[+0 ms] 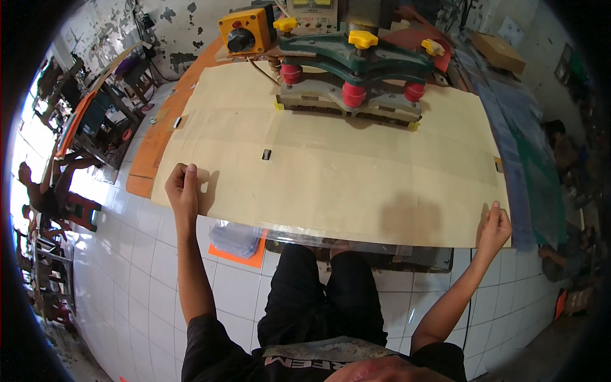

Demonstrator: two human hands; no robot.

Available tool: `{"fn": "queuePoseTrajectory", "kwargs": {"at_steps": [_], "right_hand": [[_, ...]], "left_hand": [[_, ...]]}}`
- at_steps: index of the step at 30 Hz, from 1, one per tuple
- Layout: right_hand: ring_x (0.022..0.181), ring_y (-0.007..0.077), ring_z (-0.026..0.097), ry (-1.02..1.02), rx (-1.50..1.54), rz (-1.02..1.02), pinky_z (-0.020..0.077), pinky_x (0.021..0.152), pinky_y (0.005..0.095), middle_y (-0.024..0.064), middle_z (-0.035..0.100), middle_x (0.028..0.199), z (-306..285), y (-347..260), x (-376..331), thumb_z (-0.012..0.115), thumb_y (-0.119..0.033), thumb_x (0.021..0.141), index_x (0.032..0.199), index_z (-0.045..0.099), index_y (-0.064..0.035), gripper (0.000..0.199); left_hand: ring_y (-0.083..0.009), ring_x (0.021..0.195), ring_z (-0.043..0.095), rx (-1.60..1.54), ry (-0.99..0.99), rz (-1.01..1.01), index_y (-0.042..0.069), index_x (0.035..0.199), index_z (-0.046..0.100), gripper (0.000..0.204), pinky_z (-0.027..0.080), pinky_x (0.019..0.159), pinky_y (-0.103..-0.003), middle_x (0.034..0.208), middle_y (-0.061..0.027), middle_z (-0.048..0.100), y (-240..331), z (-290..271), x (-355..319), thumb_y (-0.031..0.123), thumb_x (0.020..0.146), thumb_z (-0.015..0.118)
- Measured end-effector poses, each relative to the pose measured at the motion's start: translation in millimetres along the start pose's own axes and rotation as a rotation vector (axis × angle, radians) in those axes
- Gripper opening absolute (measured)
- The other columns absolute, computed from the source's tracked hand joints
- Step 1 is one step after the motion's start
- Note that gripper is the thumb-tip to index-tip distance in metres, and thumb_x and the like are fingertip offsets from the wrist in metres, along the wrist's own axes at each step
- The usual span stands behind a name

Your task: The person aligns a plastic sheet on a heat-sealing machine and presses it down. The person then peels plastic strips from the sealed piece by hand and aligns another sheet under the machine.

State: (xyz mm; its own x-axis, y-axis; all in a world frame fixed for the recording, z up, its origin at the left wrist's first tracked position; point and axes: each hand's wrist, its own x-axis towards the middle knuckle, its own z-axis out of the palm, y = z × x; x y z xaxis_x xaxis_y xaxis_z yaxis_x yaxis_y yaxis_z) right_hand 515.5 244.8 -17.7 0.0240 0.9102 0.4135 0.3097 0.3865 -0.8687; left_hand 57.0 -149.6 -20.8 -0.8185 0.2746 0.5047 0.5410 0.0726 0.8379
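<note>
A cream-coloured board [331,184] covers the worktable in front of me. Over it lies a clear plastic sheet [286,236], faint except where its glossy front edge shines past the board. My left hand [183,186] is closed in a pinch above the board's left front edge, thumb on top. Near the right front corner, my right hand [495,229] is closed the same way. Both seem to grip the sheet's sides, though its edges at the fingers barely show. Beyond them stands a press head [356,60], dark green with red knobs and a long grey bar underneath.
A yellow control box [245,32] with a black dial stands back left. Small dark blocks [266,154] sit on the board. Blue-tinted plastic sheeting [509,153] runs along the right. Below the table, stacked clear plastic [235,239] rests on something orange. A person [44,191] sits far left.
</note>
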Motion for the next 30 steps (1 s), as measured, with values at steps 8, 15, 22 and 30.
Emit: {"fn": "queuePoseTrajectory", "kwargs": {"at_steps": [8, 15, 22, 30], "right_hand": [[0.058, 0.0046, 0.036, 0.017, 0.013, -0.047, 0.0312, 0.054, 0.0223, -0.0035, 0.043, 0.058, 1, 7, 1, 0.060, -0.027, 0.096, 0.061, 0.048, -0.0039, 0.043], [0.059, 0.0046, 0.035, -0.003, 0.003, -0.021, 0.0306, 0.054, 0.0227, -0.0041, 0.042, 0.059, 2, 9, 1, 0.060, -0.027, 0.095, 0.061, 0.047, -0.0039, 0.043], [0.061, 0.0079, 0.042, 0.018, -0.155, -0.151, 0.0358, 0.057, 0.0249, -0.0003, 0.048, 0.061, 9, -6, 4, 0.064, -0.025, 0.092, 0.069, 0.055, -0.0005, 0.035], [0.099, 0.0342, 0.063, -0.093, -0.799, -0.155, 0.0474, 0.083, 0.0445, 0.0173, 0.067, 0.107, 20, -33, 52, 0.057, -0.050, 0.088, 0.113, 0.062, -0.0089, 0.049]], "left_hand": [[-0.0039, 0.058, 0.035, -0.028, -0.023, -0.053, 0.005, 0.067, 0.048, 0.036, 0.027, 0.053, -0.023, 0.061, 0.0040, 0.044, 3, 2, 0, 0.024, 0.096, 0.059], [-0.0038, 0.056, 0.034, -0.039, -0.039, -0.076, 0.005, 0.065, 0.048, 0.038, 0.025, 0.051, -0.024, 0.059, 0.0045, 0.042, 2, 2, 1, 0.025, 0.096, 0.058], [-0.0039, 0.057, 0.038, -0.005, -0.036, -0.089, 0.003, 0.068, 0.051, 0.035, 0.028, 0.051, -0.022, 0.061, 0.0033, 0.046, 4, 3, 1, 0.025, 0.095, 0.060], [-0.0034, 0.058, 0.040, 0.020, -0.078, -0.110, 0.002, 0.070, 0.053, 0.033, 0.030, 0.052, -0.022, 0.063, 0.0035, 0.049, -1, 0, -1, 0.023, 0.094, 0.060]]}}
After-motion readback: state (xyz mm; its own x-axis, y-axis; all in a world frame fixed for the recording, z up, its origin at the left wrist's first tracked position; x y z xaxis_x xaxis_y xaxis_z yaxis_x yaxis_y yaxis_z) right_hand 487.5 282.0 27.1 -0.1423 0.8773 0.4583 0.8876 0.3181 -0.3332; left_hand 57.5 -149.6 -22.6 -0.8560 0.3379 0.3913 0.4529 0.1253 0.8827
